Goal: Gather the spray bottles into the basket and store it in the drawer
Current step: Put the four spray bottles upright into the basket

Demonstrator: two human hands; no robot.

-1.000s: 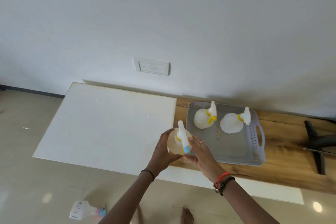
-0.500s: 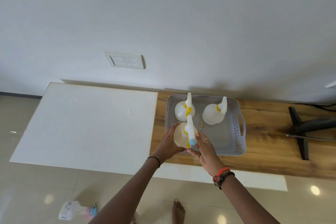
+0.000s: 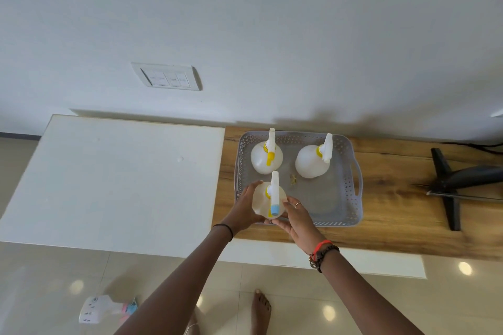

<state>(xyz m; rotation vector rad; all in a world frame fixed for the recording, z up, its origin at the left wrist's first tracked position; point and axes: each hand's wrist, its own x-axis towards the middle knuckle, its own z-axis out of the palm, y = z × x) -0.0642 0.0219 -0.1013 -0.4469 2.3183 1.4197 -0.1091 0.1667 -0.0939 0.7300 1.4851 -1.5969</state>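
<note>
A grey perforated basket (image 3: 351, 193) sits on the wooden top (image 3: 394, 228). Two white spray bottles stand upright in its far half: one with a yellow trigger (image 3: 265, 156) at the left, another (image 3: 313, 162) at the right. Both hands hold a third white spray bottle with a blue nozzle tip (image 3: 268, 200) at the basket's near left corner. My left hand (image 3: 243, 208) wraps its left side and my right hand (image 3: 295, 216) cups its right side. Whether the bottle's base rests on the basket floor is hidden.
A white cabinet top (image 3: 114, 179) adjoins the wooden top on the left. A black stand (image 3: 451, 185) lies on the wood at the right. On the tiled floor are a white power strip (image 3: 94, 310) and a bare foot (image 3: 260, 310). A wall switch plate (image 3: 167, 79) is above.
Both hands carried the blue-tipped bottle to the right, from over the white top's edge into the basket's near left corner. The two far bottles stayed put.
</note>
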